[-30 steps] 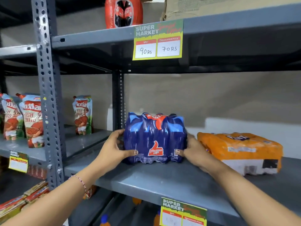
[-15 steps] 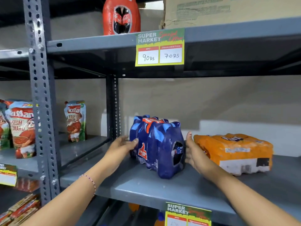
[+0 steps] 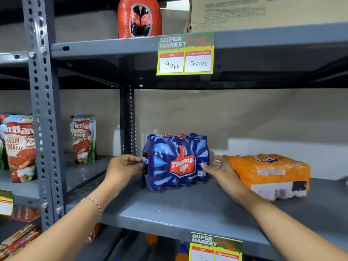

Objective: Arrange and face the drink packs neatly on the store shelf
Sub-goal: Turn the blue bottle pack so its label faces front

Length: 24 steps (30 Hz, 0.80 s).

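Observation:
A blue Thums Up drink pack (image 3: 177, 162) stands upright on the grey middle shelf (image 3: 188, 210), its logo facing me. My left hand (image 3: 124, 166) presses against the pack's left end with curled fingers. My right hand (image 3: 220, 168) cups its right end, fingertips on the front corner. Just right of that hand, an orange Fanta pack (image 3: 269, 172) lies on its side, tilted, with its label turned upward.
A red cola pack (image 3: 140, 17) and a cardboard box (image 3: 263, 12) sit on the shelf above, behind a price tag (image 3: 185, 53). Ketchup pouches (image 3: 82, 138) stand in the left bay past the perforated post (image 3: 43, 110). Another tag (image 3: 215, 247) hangs below.
The blue pack was turned between my hands: its narrow end faced me half a second ago, and now its broad logo side faces front. It sits slightly further back.

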Each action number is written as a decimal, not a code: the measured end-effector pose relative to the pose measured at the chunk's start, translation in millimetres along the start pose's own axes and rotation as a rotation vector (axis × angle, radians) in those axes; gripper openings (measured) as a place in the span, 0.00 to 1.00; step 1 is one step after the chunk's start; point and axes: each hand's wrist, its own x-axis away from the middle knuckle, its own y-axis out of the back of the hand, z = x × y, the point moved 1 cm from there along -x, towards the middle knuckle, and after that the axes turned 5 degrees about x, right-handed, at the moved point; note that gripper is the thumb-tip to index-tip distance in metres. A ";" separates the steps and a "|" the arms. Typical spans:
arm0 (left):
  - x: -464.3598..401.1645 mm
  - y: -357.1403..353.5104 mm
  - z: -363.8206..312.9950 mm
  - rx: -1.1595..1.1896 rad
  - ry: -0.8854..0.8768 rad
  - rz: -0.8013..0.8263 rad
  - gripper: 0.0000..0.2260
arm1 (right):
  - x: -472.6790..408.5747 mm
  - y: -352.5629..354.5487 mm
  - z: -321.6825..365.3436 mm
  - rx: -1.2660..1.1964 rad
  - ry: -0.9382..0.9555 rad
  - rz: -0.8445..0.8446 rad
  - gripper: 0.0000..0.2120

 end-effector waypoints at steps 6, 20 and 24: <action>-4.5 -32.4 -5.4 -0.038 0.082 0.146 0.11 | -9.4 -6.7 -11.7 0.151 0.017 0.139 0.30; 85.7 17.7 -33.9 -0.350 -0.083 0.209 0.13 | 108.1 19.0 34.5 0.414 0.079 0.094 0.28; 106.3 20.1 -43.3 -0.342 -0.054 0.221 0.22 | 128.4 18.6 50.9 0.476 0.049 0.137 0.30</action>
